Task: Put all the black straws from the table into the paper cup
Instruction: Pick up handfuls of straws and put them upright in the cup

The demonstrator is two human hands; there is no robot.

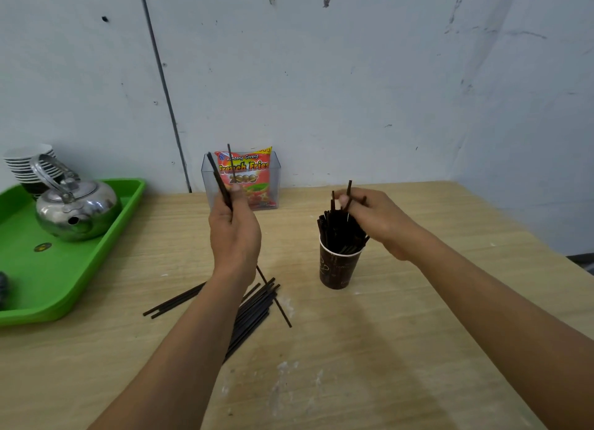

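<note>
A dark brown paper cup (337,270) stands upright right of the table's centre, packed with several black straws (337,233). My right hand (377,222) is over the cup's top and pinches a few straws there, their tips poking above my fingers. My left hand (234,233) is raised left of the cup and grips a few black straws (218,178) that point up and lean left. A loose pile of black straws (254,305) lies on the wooden table (401,349) under my left forearm, partly hidden by it.
A green tray (48,268) at the left holds a steel kettle (77,211) and stacked cups (30,162). A clear box with a red snack bag (247,175) stands at the back by the wall. The table's right edge runs diagonally near the cup.
</note>
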